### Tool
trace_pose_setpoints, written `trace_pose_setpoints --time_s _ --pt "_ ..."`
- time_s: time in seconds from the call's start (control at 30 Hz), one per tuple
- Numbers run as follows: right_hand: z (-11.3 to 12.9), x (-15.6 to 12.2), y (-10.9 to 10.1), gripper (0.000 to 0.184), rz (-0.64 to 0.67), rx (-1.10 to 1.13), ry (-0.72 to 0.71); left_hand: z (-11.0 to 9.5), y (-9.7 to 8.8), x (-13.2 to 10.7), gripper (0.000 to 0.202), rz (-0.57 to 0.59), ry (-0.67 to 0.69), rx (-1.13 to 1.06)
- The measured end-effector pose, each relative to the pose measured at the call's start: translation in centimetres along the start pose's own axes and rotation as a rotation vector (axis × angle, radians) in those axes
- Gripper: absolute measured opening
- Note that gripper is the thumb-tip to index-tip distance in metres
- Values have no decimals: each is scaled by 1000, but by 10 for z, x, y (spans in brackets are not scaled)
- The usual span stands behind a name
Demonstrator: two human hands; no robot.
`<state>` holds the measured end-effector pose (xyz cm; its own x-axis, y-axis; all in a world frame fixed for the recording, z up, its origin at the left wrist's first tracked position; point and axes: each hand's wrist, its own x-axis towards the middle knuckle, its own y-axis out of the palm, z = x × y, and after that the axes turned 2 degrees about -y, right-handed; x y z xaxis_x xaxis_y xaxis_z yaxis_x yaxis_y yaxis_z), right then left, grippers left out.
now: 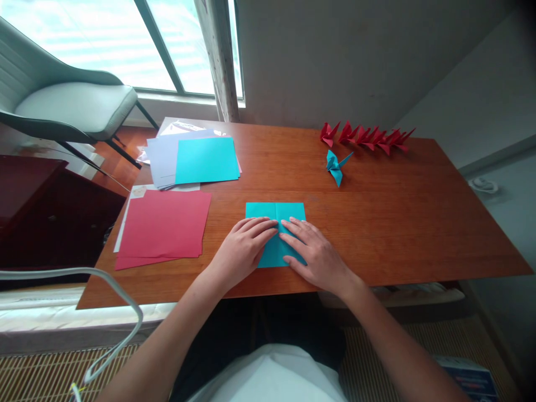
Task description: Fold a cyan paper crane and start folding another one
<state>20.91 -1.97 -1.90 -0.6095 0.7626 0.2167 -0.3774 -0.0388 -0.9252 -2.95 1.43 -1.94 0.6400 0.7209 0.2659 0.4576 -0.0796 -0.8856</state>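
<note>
A turquoise square of paper (270, 259) lies unfolded on the table near its front edge, with a crease running down its middle. My left hand (248, 241) rests on the left half, fingers together and stretched toward the crease. On the right half lies my right hand (312, 248), palm down, its fingers spread and pointing at the crease. Both hands press on the sheet without gripping it. Parts of the paper are hidden under them. Beyond it stands a folded turquoise paper crane (335, 166).
Several red paper cranes (368, 137) stand in a row at the back right of the wooden table (402, 223). On the left lie red sheets (165, 223) and a stack topped by a turquoise sheet (207, 160). A chair (75, 106) stands by the window; a white cable (117, 287) loops at lower left.
</note>
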Motion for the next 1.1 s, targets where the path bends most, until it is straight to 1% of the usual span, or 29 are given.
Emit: trace_pose_setpoints --time_s 0.13,0.3,0.4,0.5,0.57,0.63,0.73,0.83,1.0,1.1 --pt "0 0 -1 44 -14 12 11 1 0 -1 39 -10 -26 -37" --pt "1 0 2 40 -84 42 64 0 0 1 35 -20 -47 -61" --pt "-1 0 7 40 -144 40 144 -1 -1 1 34 -30 -63 -71" --pt "-3 1 12 40 -224 20 268 -1 -1 0 32 -40 -69 -68" --pt "-4 1 14 41 -278 10 343 -1 -1 -2 31 -71 -78 -58" --pt "-5 1 15 42 -315 14 384 0 -2 -3 30 -122 -102 -53" --pt "-6 0 15 43 -341 42 383 0 -3 -4 30 -197 -155 -57" --pt "-6 -1 13 43 -351 64 372 0 -5 -5 27 -245 -192 -60" --pt "-5 0 11 42 -339 79 367 -1 -7 -4 25 -271 -212 -64" --pt "-5 0 12 42 -345 80 368 -1 -7 -4 25 -264 -211 -68"
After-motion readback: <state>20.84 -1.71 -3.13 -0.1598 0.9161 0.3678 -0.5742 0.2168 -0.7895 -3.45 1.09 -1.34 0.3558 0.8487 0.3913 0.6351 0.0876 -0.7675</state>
